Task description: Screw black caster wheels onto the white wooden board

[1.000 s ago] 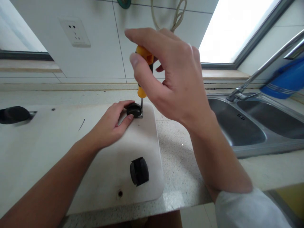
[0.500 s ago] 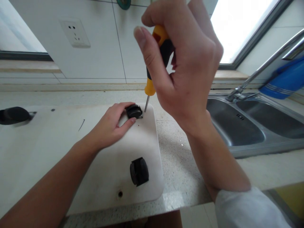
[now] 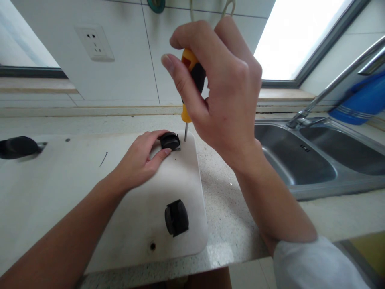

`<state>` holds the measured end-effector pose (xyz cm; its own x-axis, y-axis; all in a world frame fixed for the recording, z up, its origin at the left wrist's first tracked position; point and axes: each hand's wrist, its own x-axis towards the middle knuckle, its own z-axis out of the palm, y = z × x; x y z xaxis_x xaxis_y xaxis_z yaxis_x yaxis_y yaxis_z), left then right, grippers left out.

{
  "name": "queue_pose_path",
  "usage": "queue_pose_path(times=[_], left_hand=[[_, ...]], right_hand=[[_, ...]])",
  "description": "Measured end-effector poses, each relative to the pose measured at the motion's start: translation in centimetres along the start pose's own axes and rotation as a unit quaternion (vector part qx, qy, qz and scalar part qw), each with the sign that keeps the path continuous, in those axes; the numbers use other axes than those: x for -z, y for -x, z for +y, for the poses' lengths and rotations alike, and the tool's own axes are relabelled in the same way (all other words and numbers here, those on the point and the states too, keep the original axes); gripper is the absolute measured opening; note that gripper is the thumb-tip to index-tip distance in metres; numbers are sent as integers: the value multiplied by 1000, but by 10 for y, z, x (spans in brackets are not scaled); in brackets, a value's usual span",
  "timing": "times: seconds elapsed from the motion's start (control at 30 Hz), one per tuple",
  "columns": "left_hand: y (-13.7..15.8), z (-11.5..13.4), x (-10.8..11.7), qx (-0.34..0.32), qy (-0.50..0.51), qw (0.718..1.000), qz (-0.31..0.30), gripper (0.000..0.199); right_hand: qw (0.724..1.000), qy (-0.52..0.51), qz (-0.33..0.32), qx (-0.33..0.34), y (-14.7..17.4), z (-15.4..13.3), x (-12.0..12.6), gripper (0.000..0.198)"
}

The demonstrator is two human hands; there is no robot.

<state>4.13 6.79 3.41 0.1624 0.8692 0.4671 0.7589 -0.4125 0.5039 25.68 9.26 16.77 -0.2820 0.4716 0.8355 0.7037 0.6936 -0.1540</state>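
Note:
My left hand [image 3: 146,156] is closed around a black caster wheel [image 3: 170,141] at the far right corner of a white board [image 3: 141,216]. Its thumb and fingers grip the wheel from the left. A yellow and black screwdriver [image 3: 197,76] is in my right hand [image 3: 228,88], its shaft pointing down. The screwdriver's tip is just right of the caster, near the board's corner; whether it touches a screw cannot be made out. Nearer to me on the board stands a second black caster wheel [image 3: 177,218], with a dark hole [image 3: 152,246] to its lower left.
At the far left is another black caster [image 3: 19,147]. A double steel sink [image 3: 300,160] with a faucet [image 3: 333,86] lies to the right, a blue cloth [image 3: 359,104] hanging over it. The speckled counter [image 3: 222,208] carries the board. A wall socket [image 3: 95,43] is behind.
My right hand and the screwdriver have moved down and to the left, and the shaft stands more upright. My left hand stays on the caster wheel.

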Motion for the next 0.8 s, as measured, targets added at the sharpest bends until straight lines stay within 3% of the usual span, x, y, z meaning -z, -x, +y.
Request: queue_pose_path(times=[0.37,0.8], left_hand=[[0,1,-1,-6,7,1000,10,45],[0,-6,-4,-14,15,1000,12,45]], right_hand=[[999,8,-36,-9,0,-4,-12,35],[999,-14,24,26,2,3,-18,32]])
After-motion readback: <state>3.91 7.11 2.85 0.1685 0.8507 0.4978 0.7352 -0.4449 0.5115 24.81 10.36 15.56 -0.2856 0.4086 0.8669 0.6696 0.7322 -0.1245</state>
